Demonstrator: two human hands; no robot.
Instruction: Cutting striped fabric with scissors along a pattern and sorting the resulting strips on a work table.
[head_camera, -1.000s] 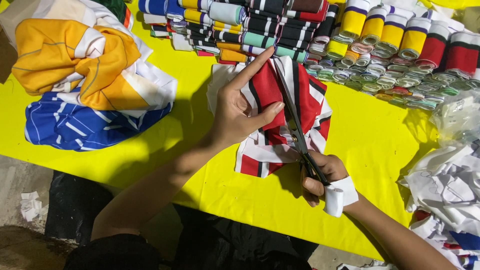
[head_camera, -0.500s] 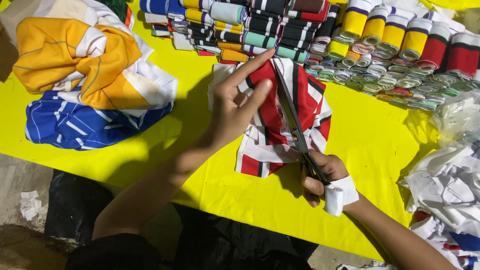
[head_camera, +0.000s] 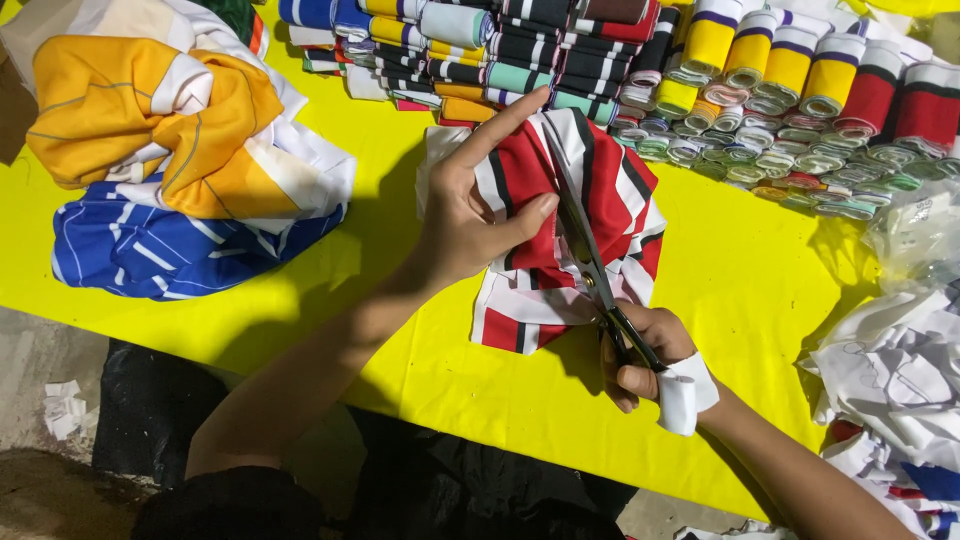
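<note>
My left hand (head_camera: 478, 205) presses down on a red, white and black striped fabric piece (head_camera: 610, 195) that lies on the yellow table (head_camera: 400, 340); its thumb pinches a fold of the cloth. My right hand (head_camera: 645, 355), with a white wrap at the wrist, grips long black-handled scissors (head_camera: 580, 235). The blades run up across the striped fabric toward the far side, close together.
A heap of orange, white and blue striped cloth (head_camera: 170, 160) lies at the left. Rows of folded striped rib bands (head_camera: 700, 70) line the far edge. White fabric scraps (head_camera: 900, 370) pile up at the right. The table's near edge runs diagonally below my arms.
My left thumb has shifted slightly on the fabric fold. The scissors and right hand stay almost where they were.
</note>
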